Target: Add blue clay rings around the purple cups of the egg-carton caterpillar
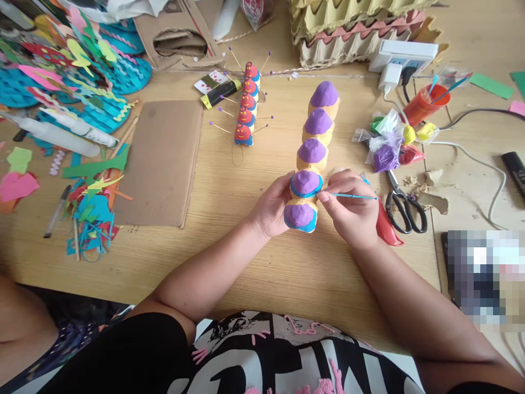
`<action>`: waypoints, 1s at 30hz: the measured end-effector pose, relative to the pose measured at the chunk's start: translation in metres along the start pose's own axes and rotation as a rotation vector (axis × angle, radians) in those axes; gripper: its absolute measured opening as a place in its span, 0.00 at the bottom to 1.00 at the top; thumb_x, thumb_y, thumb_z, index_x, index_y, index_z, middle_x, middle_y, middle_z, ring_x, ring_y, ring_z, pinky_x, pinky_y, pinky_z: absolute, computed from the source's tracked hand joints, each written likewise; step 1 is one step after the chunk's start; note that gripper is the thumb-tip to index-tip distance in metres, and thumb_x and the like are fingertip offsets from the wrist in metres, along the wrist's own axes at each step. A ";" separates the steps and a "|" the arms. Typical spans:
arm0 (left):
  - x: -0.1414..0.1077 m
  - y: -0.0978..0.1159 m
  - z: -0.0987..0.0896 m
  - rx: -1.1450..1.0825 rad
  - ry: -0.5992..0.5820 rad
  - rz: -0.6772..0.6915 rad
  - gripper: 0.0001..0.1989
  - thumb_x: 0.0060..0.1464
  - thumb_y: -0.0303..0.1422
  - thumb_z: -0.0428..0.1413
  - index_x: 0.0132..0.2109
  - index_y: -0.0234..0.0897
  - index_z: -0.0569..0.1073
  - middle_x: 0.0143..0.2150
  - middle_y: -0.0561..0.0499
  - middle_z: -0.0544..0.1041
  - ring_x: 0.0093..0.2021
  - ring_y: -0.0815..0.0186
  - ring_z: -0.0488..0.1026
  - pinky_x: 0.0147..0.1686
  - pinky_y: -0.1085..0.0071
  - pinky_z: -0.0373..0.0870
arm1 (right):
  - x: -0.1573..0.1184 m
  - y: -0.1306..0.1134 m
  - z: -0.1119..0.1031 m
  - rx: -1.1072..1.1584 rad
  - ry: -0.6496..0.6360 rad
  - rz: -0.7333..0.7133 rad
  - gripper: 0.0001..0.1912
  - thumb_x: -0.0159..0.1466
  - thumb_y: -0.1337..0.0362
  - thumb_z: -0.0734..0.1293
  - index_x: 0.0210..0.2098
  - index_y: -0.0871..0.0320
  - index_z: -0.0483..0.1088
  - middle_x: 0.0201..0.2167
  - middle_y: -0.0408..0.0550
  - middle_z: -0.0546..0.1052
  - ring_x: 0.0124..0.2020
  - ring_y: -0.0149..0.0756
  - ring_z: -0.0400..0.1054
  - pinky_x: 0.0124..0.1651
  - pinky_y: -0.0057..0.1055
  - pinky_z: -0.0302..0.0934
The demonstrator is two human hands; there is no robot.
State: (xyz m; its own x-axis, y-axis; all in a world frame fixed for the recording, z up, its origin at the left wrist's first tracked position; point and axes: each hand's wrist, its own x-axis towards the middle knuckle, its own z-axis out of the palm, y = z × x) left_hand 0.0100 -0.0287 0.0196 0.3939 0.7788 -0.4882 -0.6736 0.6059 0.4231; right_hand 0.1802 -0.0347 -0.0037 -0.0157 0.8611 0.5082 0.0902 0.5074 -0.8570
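A pale wooden table (279, 284) carries a flat cardboard sheet (159, 164) on the left, with paper scraps (97, 207) and a pen (56, 213) beyond its left edge — and, right of the sheet, a red-and-blue bumpy figure (247, 104). Farther right lie black-handled scissors (396, 188), an orange cup (424, 105) stands behind them — and stacked egg trays (348, 33) sit at the back

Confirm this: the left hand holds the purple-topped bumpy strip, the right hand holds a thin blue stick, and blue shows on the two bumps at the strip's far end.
Wrong end: the head view shows the blue on the two bumps at the near end. Otherwise right: the left hand holds the purple-topped bumpy strip, the right hand a thin blue stick.
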 end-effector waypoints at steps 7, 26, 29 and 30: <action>0.002 -0.001 -0.005 -0.031 -0.022 0.010 0.12 0.74 0.35 0.56 0.41 0.37 0.80 0.36 0.51 0.83 0.35 0.67 0.82 0.40 0.72 0.80 | 0.001 0.000 -0.001 0.047 -0.025 0.040 0.21 0.65 0.45 0.81 0.29 0.51 0.77 0.30 0.44 0.77 0.34 0.39 0.73 0.42 0.43 0.71; 0.001 0.000 -0.005 -0.012 0.008 -0.021 0.15 0.75 0.35 0.54 0.40 0.36 0.80 0.32 0.51 0.83 0.31 0.68 0.80 0.36 0.72 0.74 | 0.000 0.003 0.000 0.042 -0.005 0.062 0.22 0.65 0.44 0.81 0.30 0.51 0.74 0.29 0.43 0.76 0.34 0.38 0.72 0.41 0.42 0.69; 0.002 0.000 -0.007 0.004 -0.030 0.007 0.17 0.76 0.35 0.53 0.39 0.35 0.81 0.33 0.51 0.83 0.32 0.68 0.81 0.38 0.72 0.74 | 0.000 0.002 -0.001 0.071 -0.019 0.046 0.22 0.66 0.44 0.81 0.30 0.51 0.74 0.29 0.43 0.76 0.34 0.38 0.72 0.41 0.41 0.69; 0.002 -0.001 -0.007 0.006 -0.039 0.014 0.18 0.77 0.35 0.52 0.40 0.35 0.81 0.33 0.51 0.84 0.33 0.68 0.81 0.39 0.73 0.75 | 0.000 0.002 -0.001 0.086 -0.024 0.036 0.21 0.66 0.45 0.81 0.30 0.51 0.74 0.29 0.43 0.76 0.34 0.38 0.73 0.41 0.41 0.69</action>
State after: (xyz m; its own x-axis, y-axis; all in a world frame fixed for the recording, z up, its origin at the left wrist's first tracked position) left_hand 0.0067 -0.0287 0.0127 0.4086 0.7929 -0.4521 -0.6757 0.5958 0.4342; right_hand 0.1811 -0.0338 -0.0052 -0.0378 0.8788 0.4757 0.0053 0.4762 -0.8793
